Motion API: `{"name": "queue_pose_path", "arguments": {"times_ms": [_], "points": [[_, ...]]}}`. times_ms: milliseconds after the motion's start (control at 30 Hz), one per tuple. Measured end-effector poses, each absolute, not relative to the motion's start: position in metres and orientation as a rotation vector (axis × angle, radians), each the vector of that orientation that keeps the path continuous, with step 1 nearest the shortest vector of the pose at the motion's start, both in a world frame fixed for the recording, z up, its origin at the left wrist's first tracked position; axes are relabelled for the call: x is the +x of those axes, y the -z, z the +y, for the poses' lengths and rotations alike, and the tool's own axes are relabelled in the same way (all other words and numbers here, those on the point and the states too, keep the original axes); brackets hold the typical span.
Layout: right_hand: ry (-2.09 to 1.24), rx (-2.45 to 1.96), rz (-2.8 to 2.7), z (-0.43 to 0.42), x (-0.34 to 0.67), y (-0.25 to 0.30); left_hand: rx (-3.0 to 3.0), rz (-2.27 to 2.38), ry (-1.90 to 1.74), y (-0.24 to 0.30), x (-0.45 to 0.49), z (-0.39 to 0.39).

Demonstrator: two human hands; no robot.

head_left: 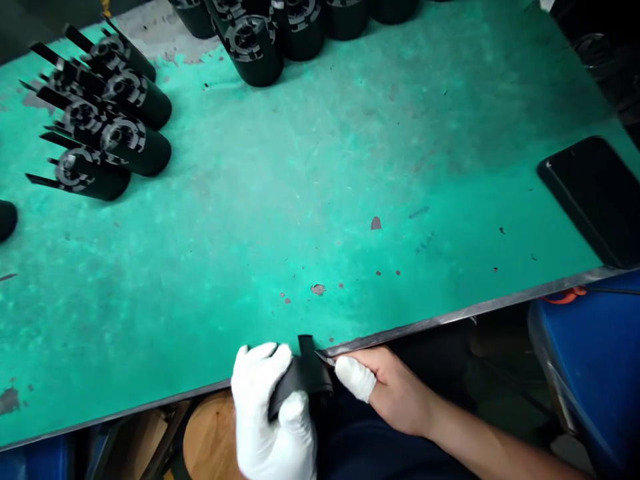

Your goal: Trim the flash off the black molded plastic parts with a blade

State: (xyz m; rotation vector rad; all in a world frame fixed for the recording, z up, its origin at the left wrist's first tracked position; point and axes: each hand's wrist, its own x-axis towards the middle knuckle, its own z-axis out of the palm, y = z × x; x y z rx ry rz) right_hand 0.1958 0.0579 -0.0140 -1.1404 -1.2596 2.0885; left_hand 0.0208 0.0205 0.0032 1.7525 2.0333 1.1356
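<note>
My left hand (270, 413), in a white glove, is closed around a black plastic part (300, 380) just below the near edge of the green table (310, 200). My right hand (395, 393) is bare except for a white wrap on the thumb. It pinches a small thin blade-like tool (325, 359) against the top of the black part. Both hands sit together at the table's front rim.
Several black cylindrical parts with prongs lie in a cluster at the far left (105, 133), and more stand at the back centre (260, 47). A black phone (595, 197) lies at the right edge. A blue bin (595, 360) stands at lower right, a wooden stool (210, 440) below.
</note>
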Motion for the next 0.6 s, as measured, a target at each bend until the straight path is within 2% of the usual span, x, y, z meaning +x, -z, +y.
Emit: {"name": "queue_pose_path", "arguments": {"times_ms": [200,500,600], "points": [[-2.104,-1.166,-1.189,0.065,0.19,0.009,1.741,2.02,-1.156,-0.003,0.02,0.02],[-1.906,-1.189,-1.229,0.04,0.188,0.006,1.743,2.042,-1.07,-0.001,0.016,0.022],[-1.746,-1.162,-1.342,0.039,0.185,0.006,1.685,2.042,-0.974,-0.011,0.012,0.016]]}}
